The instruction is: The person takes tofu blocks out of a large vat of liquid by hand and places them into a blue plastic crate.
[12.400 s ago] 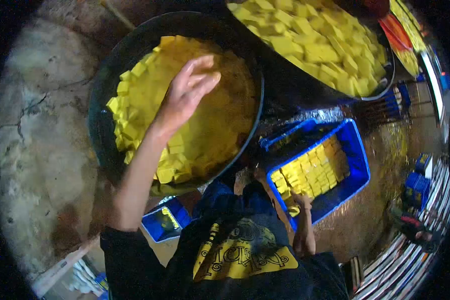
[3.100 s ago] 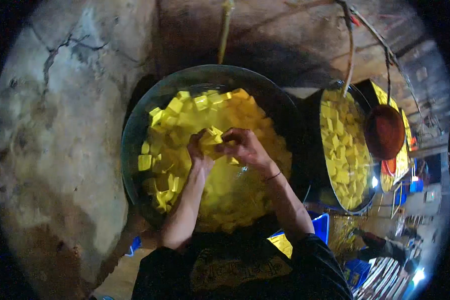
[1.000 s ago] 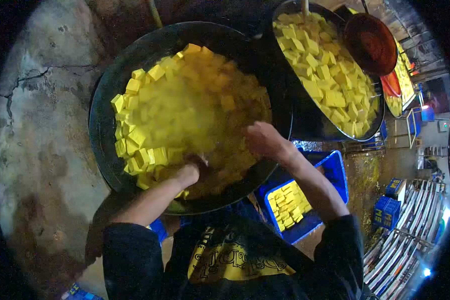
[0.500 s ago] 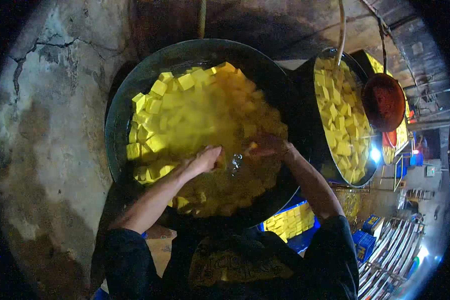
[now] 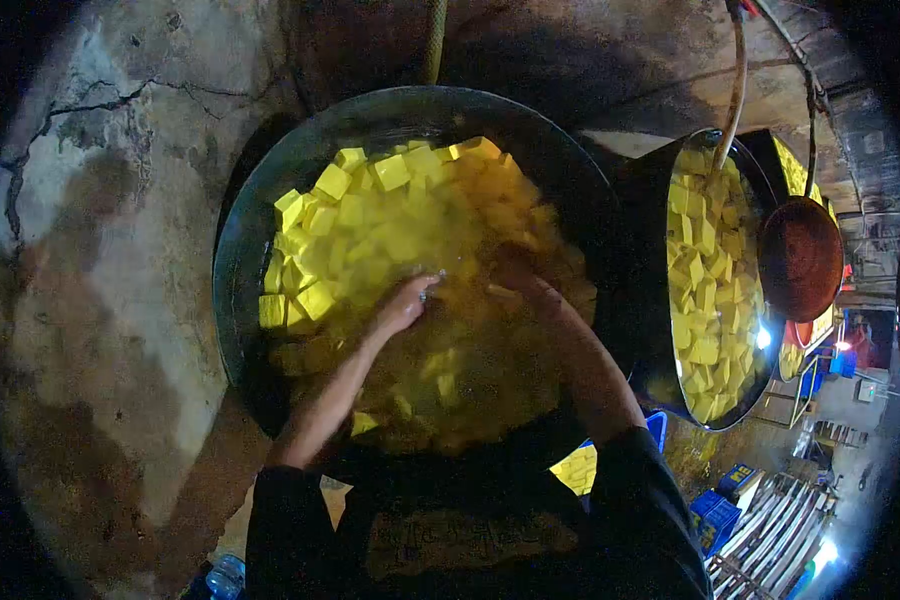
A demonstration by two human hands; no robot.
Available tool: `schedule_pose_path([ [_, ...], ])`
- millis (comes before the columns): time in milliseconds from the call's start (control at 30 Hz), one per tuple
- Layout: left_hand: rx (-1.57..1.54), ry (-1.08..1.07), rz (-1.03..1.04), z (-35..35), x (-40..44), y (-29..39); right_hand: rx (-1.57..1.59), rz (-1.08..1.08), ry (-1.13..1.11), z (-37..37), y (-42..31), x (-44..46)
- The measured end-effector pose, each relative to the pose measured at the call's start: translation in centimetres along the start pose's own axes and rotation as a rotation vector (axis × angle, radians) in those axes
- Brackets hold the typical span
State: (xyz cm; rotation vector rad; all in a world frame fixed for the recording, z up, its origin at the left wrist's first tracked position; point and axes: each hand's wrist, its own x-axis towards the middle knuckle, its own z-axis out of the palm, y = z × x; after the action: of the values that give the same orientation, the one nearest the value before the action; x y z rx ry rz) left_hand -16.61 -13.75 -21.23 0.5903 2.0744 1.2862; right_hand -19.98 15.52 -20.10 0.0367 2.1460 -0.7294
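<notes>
A large dark round vat (image 5: pixel 232 235) holds cloudy yellow liquid and many yellow tofu blocks (image 5: pixel 332 182), heaped thickest on its far and left sides. My left hand (image 5: pixel 406 305) reaches into the middle of the vat, its fingers dipping into the liquid beside the tofu. To its right, my right hand (image 5: pixel 523 278) is sunk in the shaded liquid near more blocks. The fingers of both hands are blurred or covered, so any hold on a block does not show. Some blocks lie just under the surface nearer to me.
A second vat (image 5: pixel 677 330) full of tofu blocks stands on the right, with a reddish-brown round pan-like object (image 5: pixel 800 252) hanging beside it. Blue crates (image 5: pixel 715 515) and a slatted rack (image 5: pixel 780 535) are at lower right. A cracked wall (image 5: pixel 120 260) rises on the left.
Both hands have moved slightly away from me in the vat. The splash between them has faded, and some blocks show near the surface closer to me. The camera view has shifted.
</notes>
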Motion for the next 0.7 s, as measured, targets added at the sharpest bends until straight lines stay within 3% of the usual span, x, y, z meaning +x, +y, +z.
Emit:
schedule_pose_path([
  [67, 0.024, 0.014, -0.055, -1.1, 0.8, 1.9, 0.190, -0.107, -0.368, -1.2, -1.3, -2.8],
  [100, -0.020, 0.040, -0.134, -1.6, 1.0, 2.8, 0.491, -0.200, -0.109, 1.0, -2.9, -6.1],
  [167, -0.152, 0.144, -0.006, -1.7, 1.0, 3.6, 0.782, -0.290, 0.168, 2.8, -5.3, -9.9],
  [200, -0.311, 0.164, -0.059, -2.2, 0.4, 5.8, 0.989, -0.553, 0.203, 3.1, -5.9, -11.0],
  [267, -0.732, 0.258, -0.066, -0.6, 1.0, 5.5, 1.182, -0.826, 0.240, 2.9, -6.2, -11.3],
  [300, -0.733, 0.257, -0.062, 0.8, 1.9, 3.8, 1.138, -0.795, 0.141, 2.4, -6.3, -10.8],
  [367, -1.209, 0.469, -0.352, 1.7, 2.7, 4.6, 1.085, -0.763, 0.044, 2.1, -7.5, -10.9],
  [433, -1.157, 0.569, -0.320, 2.6, 2.7, 6.8, 0.421, -0.399, 0.307, 2.5, -9.5, -10.9],
  [467, -1.361, 0.541, -0.400, 2.6, 2.4, 8.0, 0.162, -0.325, 0.459, 2.5, -10.5, -10.8],
  [500, -1.562, 0.508, -0.482, 2.6, 2.2, 9.2, 0.159, -0.324, 0.462, 2.7, -11.2, -11.4],
  [533, -1.660, 0.454, -0.188, 2.9, 2.5, 9.9, 0.411, -0.419, 0.454, 3.0, -11.5, -11.9],
  [567, -1.664, 0.455, -0.183, 3.2, 2.5, 10.2, 0.664, -0.512, 0.436, 3.3, -11.9, -12.1],
  [700, -1.865, 0.551, -0.251, 4.5, 2.0, 11.5, 0.717, -0.399, 0.568, 5.1, -10.5, -8.9],
])
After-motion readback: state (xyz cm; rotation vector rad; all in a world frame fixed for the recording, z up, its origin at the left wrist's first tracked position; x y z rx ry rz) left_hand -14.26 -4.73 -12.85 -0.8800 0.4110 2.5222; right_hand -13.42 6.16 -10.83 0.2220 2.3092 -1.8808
